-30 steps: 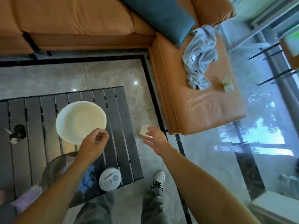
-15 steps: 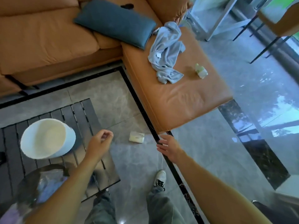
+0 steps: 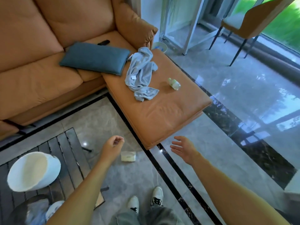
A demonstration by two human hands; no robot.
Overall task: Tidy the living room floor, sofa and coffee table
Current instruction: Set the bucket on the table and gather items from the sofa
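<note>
An orange sofa carries a crumpled light-blue towel, a small greenish bottle lying on its side, a teal cushion and a black remote. A small white packet lies on the grey floor beside the sofa's corner. A white bowl stands on the dark slatted coffee table. My left hand hovers just left of the packet, fingers curled, nothing visible in it. To the packet's right, my right hand is held out with spread fingers, empty.
A tan chair and a white frame stand are by the window at the back right. A pale bin sits behind the sofa's arm. My shoes are on the glossy floor. A clear bag lies at the table's near corner.
The view has swung up and right, bringing more of the sofa and window into sight. My hands have drifted away from the bowl toward the packet; my right hand's fingers have spread.
</note>
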